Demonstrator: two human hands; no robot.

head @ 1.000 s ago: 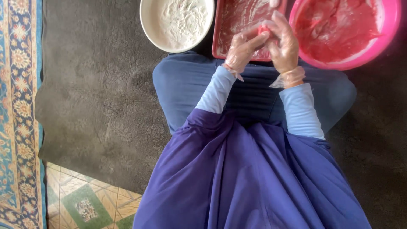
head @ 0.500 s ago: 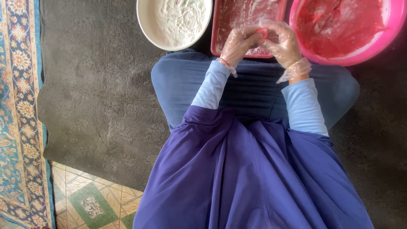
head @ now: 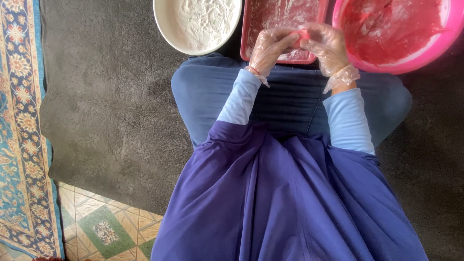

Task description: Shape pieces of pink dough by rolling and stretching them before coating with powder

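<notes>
Both my hands wear clear plastic gloves and meet over the near edge of a red rectangular tray dusted with flour. My left hand and my right hand press together around a small pink lump of dough, which shows only between the fingertips. A white bowl of flour stands to the left of the tray. A pink basin smeared with red-pink dough stands to the right.
I sit on a dark grey mat, with my blue trousers and purple garment filling the lower middle. A patterned blue and orange rug runs along the left edge. Tiled floor shows at the lower left.
My hands have stayed together on the dough, with the fingers shifting slightly around it. The view has drifted a little, so the bowls sit higher in the picture.
</notes>
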